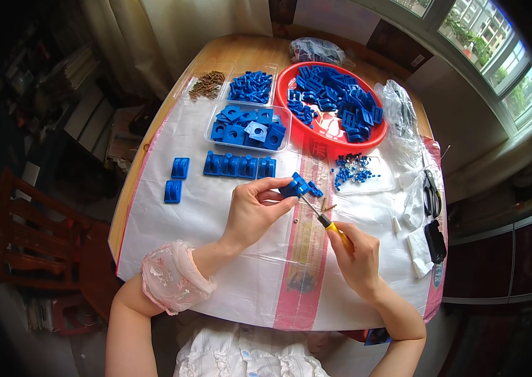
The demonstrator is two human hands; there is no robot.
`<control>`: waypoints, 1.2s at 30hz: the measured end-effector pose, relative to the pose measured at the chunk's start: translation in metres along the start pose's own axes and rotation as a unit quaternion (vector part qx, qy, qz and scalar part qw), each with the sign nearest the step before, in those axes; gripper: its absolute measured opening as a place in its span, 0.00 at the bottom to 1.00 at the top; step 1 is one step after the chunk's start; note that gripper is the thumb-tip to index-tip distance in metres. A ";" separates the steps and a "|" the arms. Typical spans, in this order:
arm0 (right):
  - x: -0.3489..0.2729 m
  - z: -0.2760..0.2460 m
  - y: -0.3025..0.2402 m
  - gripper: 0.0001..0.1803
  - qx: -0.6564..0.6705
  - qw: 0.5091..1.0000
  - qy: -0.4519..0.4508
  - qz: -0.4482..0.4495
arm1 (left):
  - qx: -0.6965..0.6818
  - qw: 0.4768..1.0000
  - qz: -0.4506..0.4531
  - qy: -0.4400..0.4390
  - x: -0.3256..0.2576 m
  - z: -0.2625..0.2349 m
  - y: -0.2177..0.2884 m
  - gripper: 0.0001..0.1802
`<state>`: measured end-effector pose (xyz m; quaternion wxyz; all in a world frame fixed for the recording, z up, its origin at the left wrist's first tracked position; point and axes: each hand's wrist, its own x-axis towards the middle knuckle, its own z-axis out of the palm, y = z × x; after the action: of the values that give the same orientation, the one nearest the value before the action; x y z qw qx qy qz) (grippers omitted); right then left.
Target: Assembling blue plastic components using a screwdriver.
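Note:
My left hand (254, 208) pinches a blue plastic part (292, 186) between thumb and fingers above the table. In my right hand (359, 254) is a screwdriver (325, 221) with a yellow and black handle, its shaft pointing up and left to the blue part. Whether the tip sits in a screw is too small to tell. Just beyond lies a small loose blue piece (315, 189). A few brass-coloured screws (329, 207) rest beside the shaft. Left of my hands stand a row of several blue assembled pieces (239, 165) and two more, one of them a blue piece (173, 191).
Clear trays hold blue square plates (234, 134), blue plugs (250, 85) and long screws (207, 85). A red basin (380, 134) contains many blue parts. Tiny blue and metal bits (352, 168) lie on a lid. Black scissors (432, 193) and a black case (435, 241) are at right.

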<state>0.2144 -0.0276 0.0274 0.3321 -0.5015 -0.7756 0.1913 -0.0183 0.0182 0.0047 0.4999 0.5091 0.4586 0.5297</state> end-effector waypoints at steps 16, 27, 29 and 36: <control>-0.001 0.005 -0.003 0.14 0.121 0.989 0.006 0.081 | 0.013 1.000 0.016 0.011 0.003 -0.002 0.000 0.18; 0.004 -0.005 -0.001 0.12 0.106 0.986 -0.071 0.103 | 0.016 1.000 -0.006 0.010 0.004 -0.003 -0.001 0.18; 0.005 -0.005 -0.007 0.14 0.140 0.980 -0.071 0.122 | 0.025 1.000 -0.011 0.015 0.005 -0.005 -0.001 0.19; -0.004 0.003 -0.001 0.14 0.085 0.994 -0.025 0.061 | 0.032 0.999 -0.005 0.023 0.007 -0.005 -0.001 0.19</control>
<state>0.2126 -0.0316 0.0251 0.3417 -0.5124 -0.7327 0.2895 -0.0236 0.0258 0.0039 0.4756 0.5104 0.4889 0.5237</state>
